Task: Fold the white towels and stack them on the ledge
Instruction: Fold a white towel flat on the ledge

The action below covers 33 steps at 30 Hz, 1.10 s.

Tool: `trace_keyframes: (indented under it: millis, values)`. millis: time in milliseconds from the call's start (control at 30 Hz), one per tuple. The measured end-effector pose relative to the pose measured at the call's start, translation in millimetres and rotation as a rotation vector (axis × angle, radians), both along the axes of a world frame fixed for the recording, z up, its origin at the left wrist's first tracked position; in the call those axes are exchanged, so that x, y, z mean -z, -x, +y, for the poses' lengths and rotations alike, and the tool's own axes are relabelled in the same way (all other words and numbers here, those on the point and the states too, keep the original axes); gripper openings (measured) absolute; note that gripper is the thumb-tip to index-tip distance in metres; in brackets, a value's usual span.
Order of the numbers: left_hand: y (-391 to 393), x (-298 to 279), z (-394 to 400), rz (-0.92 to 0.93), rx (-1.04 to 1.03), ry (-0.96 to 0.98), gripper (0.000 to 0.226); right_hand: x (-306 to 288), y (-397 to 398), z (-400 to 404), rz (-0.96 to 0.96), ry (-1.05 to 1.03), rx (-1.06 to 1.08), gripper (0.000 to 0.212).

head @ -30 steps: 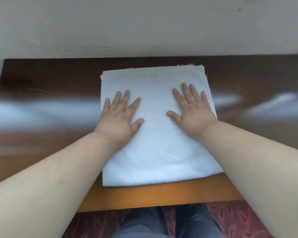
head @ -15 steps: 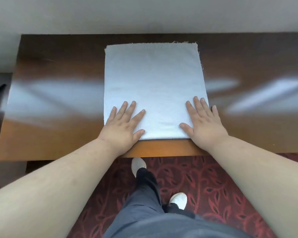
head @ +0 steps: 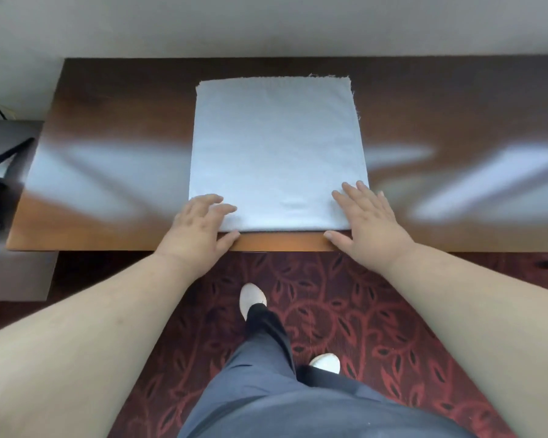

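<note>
The left hand (head: 200,227) lay with loosely curled fingers, holding nothing, on the near left corner of the white towel (head: 277,153) on the table (head: 108,128). The right hand (head: 366,221) pressed flat on the near right corner. Pinching both corners evenly should keep the next fold square.

One white towel (head: 277,153) lies on one wooden bench (head: 108,121), at twelve o'clock from the person. Two hands rest at its near edge: the left hand (head: 198,227) at seven o'clock of the towel, the right hand (head: 369,222) at five o'clock. Two white shoes, one (head: 252,298) ahead, one (head: 325,363) behind, stand on one patterned red carpet (head: 345,311).
</note>
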<state>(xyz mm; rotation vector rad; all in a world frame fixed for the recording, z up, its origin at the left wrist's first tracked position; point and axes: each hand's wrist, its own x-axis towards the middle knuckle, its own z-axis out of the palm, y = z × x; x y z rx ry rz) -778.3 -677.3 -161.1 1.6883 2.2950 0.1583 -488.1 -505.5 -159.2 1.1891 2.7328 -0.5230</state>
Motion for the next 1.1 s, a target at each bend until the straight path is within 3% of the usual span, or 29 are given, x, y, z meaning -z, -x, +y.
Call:
trace_keyframes:
  millis: [100, 333, 467, 600, 767, 967, 1100]
  values:
    - [14, -5, -17, 0.070, -0.029, -0.015, 0.039, -7, -23, -2, 0.122, -0.081, 0.055, 0.058]
    - [15, -9, -32, 0.062, 0.013, 0.115, 0.042, -11, -52, -10, 0.015, -0.079, -0.031, 0.048]
    - [10, -13, -44, 0.108, 0.021, 0.144, 0.022, -17, -63, -15, -0.115, -0.155, -0.095, 0.019]
    - [-4, -28, -51, 0.171, -0.092, 0.065, 0.025, -29, -68, -16, -0.043, -0.095, 0.023, 0.020]
    - [-6, -72, -33, -0.018, -0.272, -0.066, 0.019, -64, -60, 4, 0.187, 0.031, 0.216, 0.015]
    - [15, -93, 25, -0.399, -0.683, -0.274, 0.026, -84, -26, 48, 0.517, 0.125, 0.568, 0.006]
    - [39, -91, 73, -0.567, -0.736, -0.374, 0.030, -80, 4, 79, 0.587, 0.110, 0.652, 0.010]
